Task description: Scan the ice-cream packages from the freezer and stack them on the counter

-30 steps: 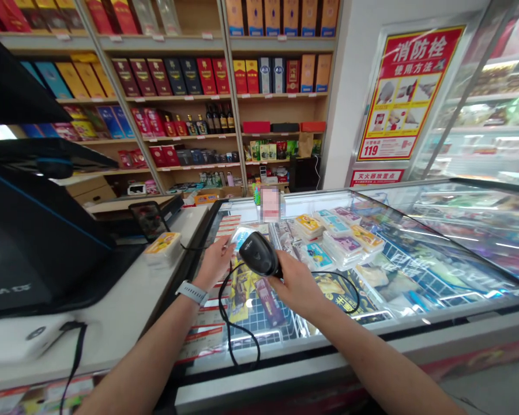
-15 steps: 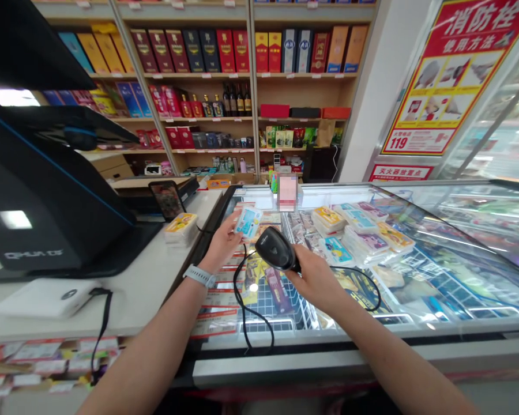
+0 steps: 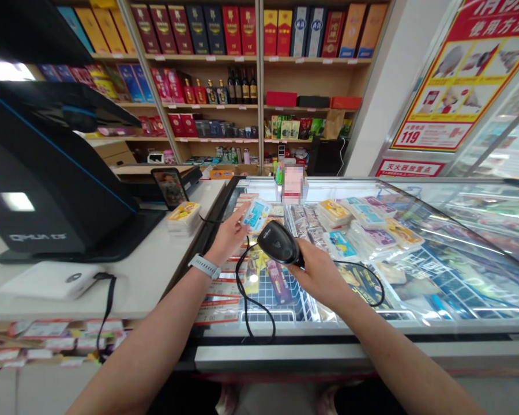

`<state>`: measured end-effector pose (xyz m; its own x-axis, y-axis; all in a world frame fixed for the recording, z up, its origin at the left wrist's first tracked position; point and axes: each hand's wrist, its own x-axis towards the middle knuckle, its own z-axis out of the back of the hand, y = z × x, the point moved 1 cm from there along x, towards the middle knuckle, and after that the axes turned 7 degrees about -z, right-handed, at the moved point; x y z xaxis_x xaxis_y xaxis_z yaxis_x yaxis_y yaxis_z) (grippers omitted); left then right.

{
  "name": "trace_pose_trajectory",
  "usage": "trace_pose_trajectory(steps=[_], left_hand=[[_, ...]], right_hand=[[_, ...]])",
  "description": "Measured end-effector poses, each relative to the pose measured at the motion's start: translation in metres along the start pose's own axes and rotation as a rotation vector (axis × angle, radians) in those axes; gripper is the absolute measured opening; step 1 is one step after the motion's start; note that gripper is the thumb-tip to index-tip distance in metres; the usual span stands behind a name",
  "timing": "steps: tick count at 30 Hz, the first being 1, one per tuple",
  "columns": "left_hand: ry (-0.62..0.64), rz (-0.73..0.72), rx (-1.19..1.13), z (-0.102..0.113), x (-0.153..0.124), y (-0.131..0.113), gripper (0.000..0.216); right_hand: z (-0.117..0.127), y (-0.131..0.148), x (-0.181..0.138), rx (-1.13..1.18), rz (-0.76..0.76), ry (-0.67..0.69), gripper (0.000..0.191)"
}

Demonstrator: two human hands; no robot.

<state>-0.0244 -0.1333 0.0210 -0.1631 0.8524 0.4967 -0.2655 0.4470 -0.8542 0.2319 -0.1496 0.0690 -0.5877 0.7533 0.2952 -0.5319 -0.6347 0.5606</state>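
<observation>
My left hand (image 3: 228, 237) grips a small light-blue packet (image 3: 255, 214) and holds it up over the glass lid of the chest freezer (image 3: 372, 323). My right hand (image 3: 318, 273) is closed round the handle of a black barcode scanner (image 3: 279, 242), whose head points up toward the packet from a little below and right of it. The scanner's black cable (image 3: 246, 300) loops down over the glass. A white watch sits on my left wrist.
To the left stands a white counter (image 3: 155, 271) with a black checkout terminal (image 3: 43, 190), a phone on a stand (image 3: 170, 187), a yellow-topped packet (image 3: 182, 217) and a white box (image 3: 52, 280). Shelves of boxed goods and bottles fill the back wall. Packaged ice creams lie under the glass.
The view has tilted down and pulled back a little. My left hand has lifted and turned the blue packet so its face shows more; the scanner stays close under it.
</observation>
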Motion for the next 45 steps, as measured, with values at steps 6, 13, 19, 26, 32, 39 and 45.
trace_pose_trajectory(steps=[6, 13, 19, 26, 32, 39, 45], left_hand=[[0.007, -0.022, 0.012, 0.001, 0.0, 0.003, 0.072], [0.05, -0.039, 0.05, 0.002, -0.001, 0.011, 0.067], [0.049, -0.061, 0.065, 0.0, -0.001, 0.005, 0.067], [0.072, -0.071, 0.076, -0.001, 0.0, 0.006, 0.067], [0.089, -0.078, 0.115, -0.001, 0.0, 0.007, 0.067], [0.101, -0.114, 0.095, 0.0, 0.0, 0.009, 0.066], [0.092, -0.1, 0.11, 0.0, 0.0, 0.008, 0.065]], right_hand=[[0.0, 0.0, 0.0, -0.009, 0.016, 0.047, 0.024], [0.0, 0.002, 0.0, -0.036, 0.011, 0.069, 0.031], [-0.001, 0.001, 0.001, -0.034, -0.015, 0.058, 0.033], [0.0, 0.002, 0.0, -0.047, -0.03, 0.066, 0.026], [0.0, 0.001, 0.0, -0.073, -0.032, 0.082, 0.022], [-0.002, 0.003, 0.001, -0.089, -0.048, 0.11, 0.019], [-0.003, 0.0, 0.001, -0.068, -0.017, 0.085, 0.02]])
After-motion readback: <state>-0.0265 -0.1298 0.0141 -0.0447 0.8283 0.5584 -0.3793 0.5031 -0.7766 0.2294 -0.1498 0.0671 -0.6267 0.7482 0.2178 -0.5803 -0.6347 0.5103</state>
